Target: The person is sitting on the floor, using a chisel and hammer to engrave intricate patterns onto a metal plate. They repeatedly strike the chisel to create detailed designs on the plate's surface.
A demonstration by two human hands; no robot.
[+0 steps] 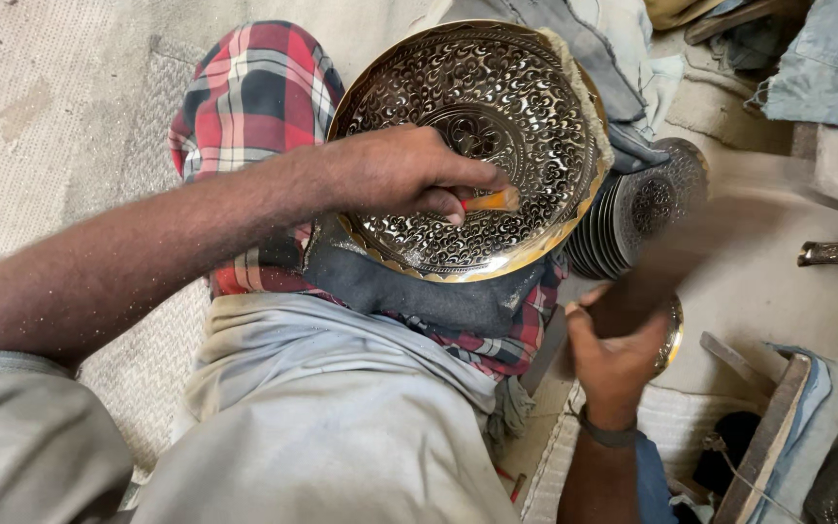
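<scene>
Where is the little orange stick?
In the head view, the orange stick is pinched in the left hand, its tip against the middle of the shiny patterned plate resting on the person's checked lap.

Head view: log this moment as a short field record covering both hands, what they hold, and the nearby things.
left hand: presses an orange-handled tool onto the engraved brass plate
right hand: grip closed on a motion-blurred dark tool; kind unclear
plate support: propped on the lap, on dark cloth
nearby: stack of engraved plates to the right
</scene>
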